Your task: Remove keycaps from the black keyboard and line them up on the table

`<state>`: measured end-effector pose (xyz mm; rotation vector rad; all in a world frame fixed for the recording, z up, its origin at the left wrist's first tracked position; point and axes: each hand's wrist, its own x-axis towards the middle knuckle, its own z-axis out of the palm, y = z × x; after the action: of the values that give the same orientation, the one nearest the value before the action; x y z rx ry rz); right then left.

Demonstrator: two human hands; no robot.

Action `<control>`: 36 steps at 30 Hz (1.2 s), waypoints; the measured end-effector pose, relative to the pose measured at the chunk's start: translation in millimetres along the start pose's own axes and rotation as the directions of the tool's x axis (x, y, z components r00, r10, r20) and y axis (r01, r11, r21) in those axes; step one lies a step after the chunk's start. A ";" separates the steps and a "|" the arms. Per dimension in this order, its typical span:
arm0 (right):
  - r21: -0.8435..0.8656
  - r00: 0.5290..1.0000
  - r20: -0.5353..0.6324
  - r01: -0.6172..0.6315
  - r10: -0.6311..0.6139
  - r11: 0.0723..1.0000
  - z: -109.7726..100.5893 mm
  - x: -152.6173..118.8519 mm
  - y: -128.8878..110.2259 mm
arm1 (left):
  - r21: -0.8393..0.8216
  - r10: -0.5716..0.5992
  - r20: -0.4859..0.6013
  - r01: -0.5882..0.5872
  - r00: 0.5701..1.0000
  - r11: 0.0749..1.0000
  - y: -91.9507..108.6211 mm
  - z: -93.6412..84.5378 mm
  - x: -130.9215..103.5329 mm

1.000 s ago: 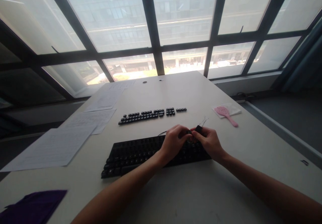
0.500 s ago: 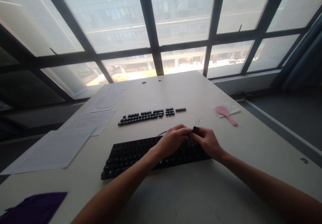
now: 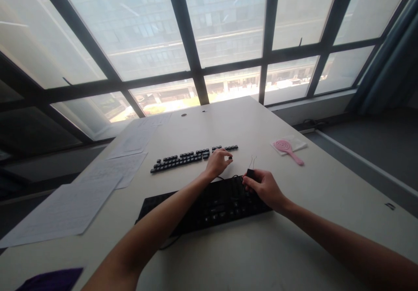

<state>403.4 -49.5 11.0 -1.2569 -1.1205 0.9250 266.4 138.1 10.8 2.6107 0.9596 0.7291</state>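
Observation:
My left hand (image 3: 218, 162) is above the table behind the keyboard, thumb and forefinger pinched on a small black keycap (image 3: 230, 157). My right hand (image 3: 263, 185) is closed around the black handle of a keycap puller (image 3: 251, 173), whose two thin wire prongs point up and away. Under my arms lies a black keyboard (image 3: 209, 208), partly covered by my left forearm and right hand. Beyond it, rows of loose black keycaps (image 3: 181, 159) are laid out on the white table; my left hand hides some near their right end.
A pink hairbrush (image 3: 287, 148) rests on a clear plastic wrapper at the right. Printed paper sheets (image 3: 68, 210) cover the table's left side. A purple cloth-like item (image 3: 54, 280) sits at the near left corner. Large windows stand beyond the table (image 3: 241, 121).
My left hand has moved away from my right hand, forward and to the left, carrying a keycap toward the laid-out rows. My right hand keeps hold of the puller near the keyboard.

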 end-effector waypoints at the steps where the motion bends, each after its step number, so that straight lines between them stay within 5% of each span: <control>1: 0.005 1.000 0.003 -0.003 0.003 1.000 -0.2 0.0 0.4 | 0.031 0.007 -0.002 -0.007 1.000 0.999 -2.2 4.6 4.0; 13: 0.011 1.000 0.012 -0.019 0.019 1.000 -1.6 -1.0 -3.0 | 0.169 0.017 0.043 -0.024 0.999 0.985 -15.5 2.3 19.5; 26: 0.089 0.994 -0.100 0.040 -0.031 0.995 -11.4 3.7 -12.1 | 0.166 -0.046 -0.077 0.059 0.996 0.984 -12.9 -4.0 27.8; 31: -0.051 0.974 -0.161 0.156 -0.162 0.986 -21.7 9.8 -12.2 | 0.080 -0.018 -0.127 0.028 0.992 0.996 14.4 -23.4 8.4; 36: -0.174 0.982 -0.081 0.156 -0.172 0.972 -23.2 10.6 -4.9 | -0.077 0.062 0.031 -0.059 0.998 0.995 62.8 -21.7 -48.4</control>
<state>428.0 -45.4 17.9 -1.3074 -1.2261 0.6507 256.2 60.7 36.8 2.5870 0.8303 0.7200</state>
